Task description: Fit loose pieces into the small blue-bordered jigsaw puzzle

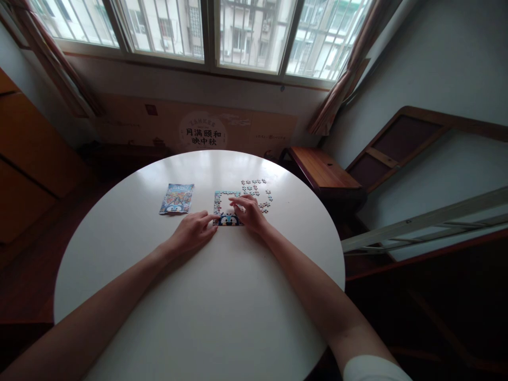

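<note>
A small jigsaw puzzle lies partly assembled on the white round table, its border joined round a bare middle and a blue-and-white cartoon face along the near edge. My left hand rests at its lower left corner, index finger stretched out and touching the edge. Over the right side of the puzzle is my right hand, fingers bent together toward the bare middle. Whatever its fingertips pinch is too small to make out. That hand hides part of the right border. Loose puzzle pieces lie just beyond it, to the right.
A colourful printed packet lies left of the puzzle. The white round table stands before a barred window. A wooden stool is behind it to the right, and a printed cardboard panel leans below the window.
</note>
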Tool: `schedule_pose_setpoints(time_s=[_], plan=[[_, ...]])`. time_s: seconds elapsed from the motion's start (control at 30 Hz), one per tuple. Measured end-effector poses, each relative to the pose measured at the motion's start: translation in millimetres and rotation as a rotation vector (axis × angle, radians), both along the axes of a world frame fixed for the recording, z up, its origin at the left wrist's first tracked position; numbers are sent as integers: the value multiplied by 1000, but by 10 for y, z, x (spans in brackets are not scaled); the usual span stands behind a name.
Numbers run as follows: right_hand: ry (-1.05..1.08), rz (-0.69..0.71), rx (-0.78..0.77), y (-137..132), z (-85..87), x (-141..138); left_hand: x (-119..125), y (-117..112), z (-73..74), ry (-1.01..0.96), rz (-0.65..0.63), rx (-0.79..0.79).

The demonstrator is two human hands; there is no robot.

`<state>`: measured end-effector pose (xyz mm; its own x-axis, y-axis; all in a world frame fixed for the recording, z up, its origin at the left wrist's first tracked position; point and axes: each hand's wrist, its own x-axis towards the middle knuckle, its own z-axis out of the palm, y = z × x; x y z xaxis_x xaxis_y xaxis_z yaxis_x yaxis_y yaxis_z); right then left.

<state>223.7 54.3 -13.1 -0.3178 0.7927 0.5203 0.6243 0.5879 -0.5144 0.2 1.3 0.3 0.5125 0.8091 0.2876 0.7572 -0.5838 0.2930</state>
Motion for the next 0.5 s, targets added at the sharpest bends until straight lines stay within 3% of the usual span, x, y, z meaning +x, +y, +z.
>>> schedule_pose_setpoints(time_s=[0.13, 0.23, 0.5], plan=[[252, -195, -24, 39, 109, 93, -3, -5, 3, 10, -3, -1], [424, -373, -59, 98, 188, 315, -8, 0, -10, 8, -2, 2], [469, -762, -45, 243, 102, 1001, -7, -7, 7, 1, -5, 0]])
